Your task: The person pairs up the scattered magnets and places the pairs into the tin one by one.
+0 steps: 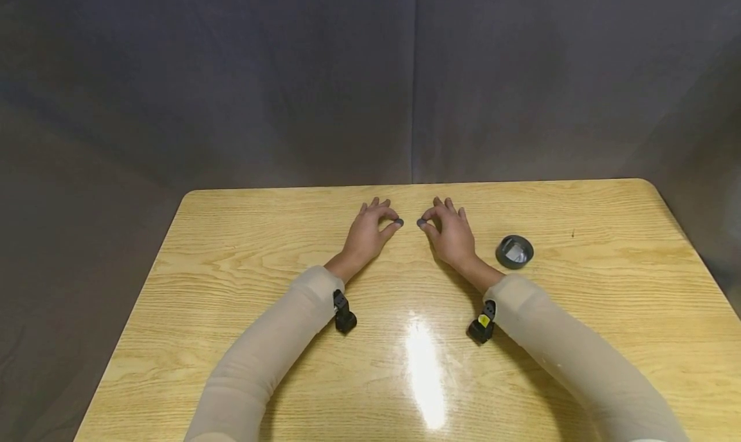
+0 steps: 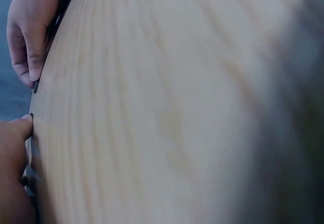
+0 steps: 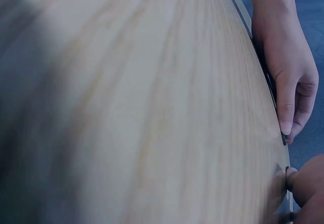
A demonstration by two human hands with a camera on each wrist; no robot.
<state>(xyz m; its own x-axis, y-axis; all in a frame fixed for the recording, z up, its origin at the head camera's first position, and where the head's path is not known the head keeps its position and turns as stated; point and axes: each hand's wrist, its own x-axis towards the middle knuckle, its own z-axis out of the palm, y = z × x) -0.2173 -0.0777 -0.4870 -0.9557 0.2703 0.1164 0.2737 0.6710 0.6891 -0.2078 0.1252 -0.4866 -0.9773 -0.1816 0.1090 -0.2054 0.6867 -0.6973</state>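
Note:
Near the table's far edge, my left hand pinches a small dark disc between thumb and forefinger. Facing it a short gap away, my right hand pinches a similar small dark disc the same way. The other fingers of both hands spread toward the far edge. In the left wrist view a thin dark edge of a disc shows below the right hand's fingertips. The right wrist view has the left hand at upper right, its fingertips at the wood. The discs' exact kind cannot be told.
A round black dish with something clear or silvery inside stands right of my right hand. The wooden table has a glare patch in the middle front. A dark curtain hangs behind its far edge.

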